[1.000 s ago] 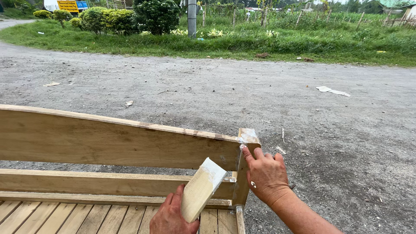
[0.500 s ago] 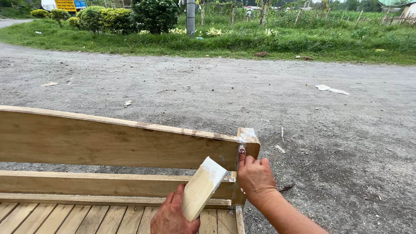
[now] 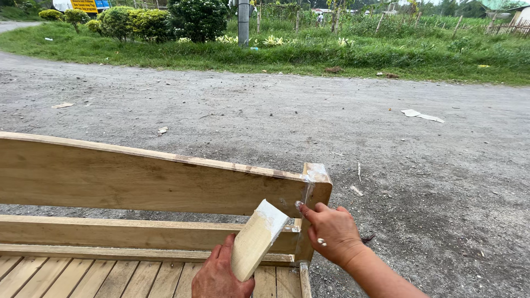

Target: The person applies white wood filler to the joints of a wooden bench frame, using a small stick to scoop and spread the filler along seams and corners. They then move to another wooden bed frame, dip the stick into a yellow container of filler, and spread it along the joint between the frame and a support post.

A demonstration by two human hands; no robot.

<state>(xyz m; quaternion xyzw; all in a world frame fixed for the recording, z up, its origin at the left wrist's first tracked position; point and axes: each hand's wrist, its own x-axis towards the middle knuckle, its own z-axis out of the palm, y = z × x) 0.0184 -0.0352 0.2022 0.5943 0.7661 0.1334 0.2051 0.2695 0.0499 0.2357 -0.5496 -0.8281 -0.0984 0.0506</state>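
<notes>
My left hand (image 3: pixel 221 273) is low at the near edge of the view, over the slatted seat (image 3: pixel 99 278) of the wooden bench (image 3: pixel 143 182); its grip is clamped around the lower end of a small flat block of wood (image 3: pixel 256 240), which tilts up and to the right; the block's upper end is smeared with white paste and sits just in front of the backrest, near the bench's right end; my right hand (image 3: pixel 331 232) is just beside the right end post (image 3: pixel 314 190); its grip is loosely curled, holding nothing, with the forefinger stretched out and its white-coated tip pressed on the joint where the top rail meets the post; white specks cling to the other fingers too; the post's top shows a pale patch; beyond the bench lies a gravel road (image 3: pixel 276 116), with a scrap of white litter (image 3: pixel 420 115) well apart, and a grass verge (image 3: pixel 331 55) at the far side.
</notes>
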